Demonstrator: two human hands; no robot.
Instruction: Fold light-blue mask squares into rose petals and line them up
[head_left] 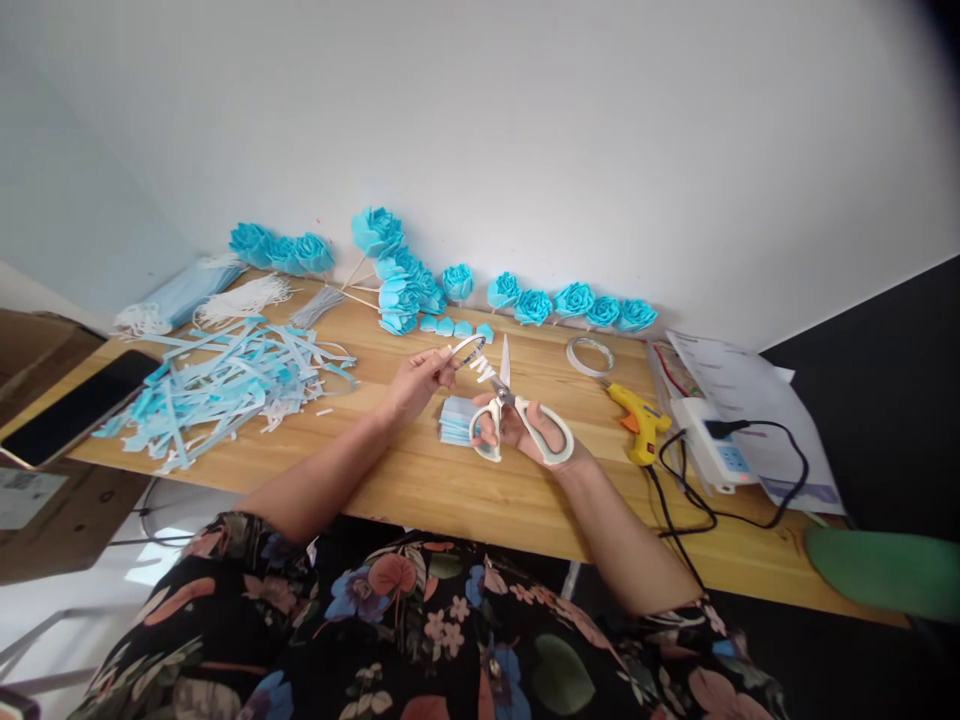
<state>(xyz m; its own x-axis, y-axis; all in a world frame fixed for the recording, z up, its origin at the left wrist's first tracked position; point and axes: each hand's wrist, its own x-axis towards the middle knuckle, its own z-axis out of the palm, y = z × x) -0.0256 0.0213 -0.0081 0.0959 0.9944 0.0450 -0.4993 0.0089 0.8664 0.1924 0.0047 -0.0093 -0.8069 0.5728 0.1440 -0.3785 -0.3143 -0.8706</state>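
Strip (481,367), bowed, arcs toward the scissors (505,396) from their left, its white curl beside the parted blades; I have the left hand (421,382), the nearer, pinching it, the right hand (520,432) gripping the handles.

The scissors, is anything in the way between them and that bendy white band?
Yes: a curly white strip shows between the bendy white band in the left hand and the open scissors in the right hand. I can't tell whether it touches the scissors.
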